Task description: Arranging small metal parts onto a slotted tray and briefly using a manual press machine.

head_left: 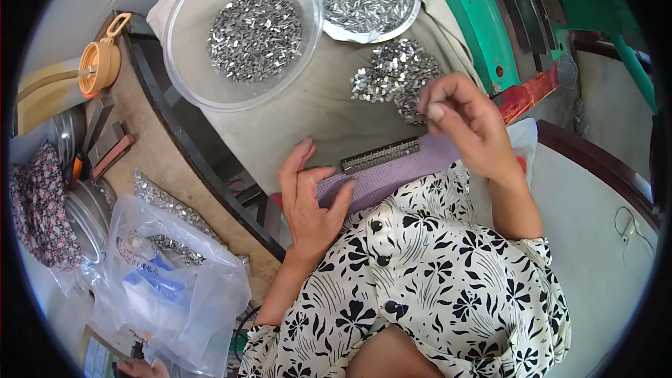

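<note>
A dark slotted metal bar (380, 155) with a row of small upright parts lies at the edge of a purple checked cloth (392, 176). By the bar's left end is my left hand (306, 199), its fingers apart and its thumb over the cloth. My right hand (470, 126) hovers past the bar's right end with thumb and forefinger pinched together; whatever is between them is too small to make out. Just beyond that hand spreads a loose heap of small shiny metal pieces (395, 73), partly hidden by its fingers.
At the back stand a clear plastic tub (170, 42) of small metal parts and a round bowl (413, 24) of slim metal pieces. A green machine frame (483, 21) rises at right. Leftward, a wooden bench (164, 147) bears a plastic bag (175, 301) and an orange fitting (99, 68).
</note>
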`<state>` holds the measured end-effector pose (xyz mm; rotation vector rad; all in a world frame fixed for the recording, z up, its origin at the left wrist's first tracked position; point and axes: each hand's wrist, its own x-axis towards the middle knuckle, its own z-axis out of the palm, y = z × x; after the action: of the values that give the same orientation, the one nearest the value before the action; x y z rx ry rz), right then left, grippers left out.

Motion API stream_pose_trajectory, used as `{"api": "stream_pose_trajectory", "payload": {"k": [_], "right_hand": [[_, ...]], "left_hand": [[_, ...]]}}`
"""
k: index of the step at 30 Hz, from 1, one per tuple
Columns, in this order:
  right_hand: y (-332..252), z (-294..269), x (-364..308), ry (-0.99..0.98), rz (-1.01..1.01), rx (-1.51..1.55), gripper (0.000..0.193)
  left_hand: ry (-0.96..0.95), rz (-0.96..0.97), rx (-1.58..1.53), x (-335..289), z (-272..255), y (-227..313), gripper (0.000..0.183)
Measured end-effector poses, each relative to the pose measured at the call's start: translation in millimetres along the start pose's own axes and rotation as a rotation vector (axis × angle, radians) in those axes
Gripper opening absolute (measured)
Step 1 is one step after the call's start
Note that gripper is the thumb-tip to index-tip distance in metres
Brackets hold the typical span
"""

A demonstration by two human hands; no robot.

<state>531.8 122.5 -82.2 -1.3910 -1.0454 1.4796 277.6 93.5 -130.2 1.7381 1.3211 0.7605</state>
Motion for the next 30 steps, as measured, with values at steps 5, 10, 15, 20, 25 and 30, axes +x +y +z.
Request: {"api": "stream_pose_trajectory", "payload": {"k": [5,10,15,20,25,30], "right_hand": [[16.9,-16.4,-12.3,0.113,0.038,-0.015,0.008],[17.1,-21.1,-13.9,0.084,0.072,-0.107,0.009],[2.0,-34.7,-23.0,0.170,-0.048,-0.511,0.009],[4.4,-24.0,-29.9,0.122,-0.134,-0.632,0.011],[-3.4,-7.4,-21.0,0.035,-0.258,-0.749,0.014],[1.0,35.4,-9.3,-0.201,-0.540,-0.915,0.021]], "left_hand": [[0.015,0.021,-0.005,1.4,0.5,1.1,0.029],[-0.024,-0.014,0.096,3.5,1.8,3.5,0.018],[-0.018,-0.001,0.130,5.6,3.5,6.1,0.014],[-0.021,-0.013,0.113,5.1,0.3,7.8,0.014],[-0.050,-0.048,0.011,5.6,-7.8,6.6,0.011],[-0.033,0.003,0.013,3.9,-11.1,5.3,0.014]]}}
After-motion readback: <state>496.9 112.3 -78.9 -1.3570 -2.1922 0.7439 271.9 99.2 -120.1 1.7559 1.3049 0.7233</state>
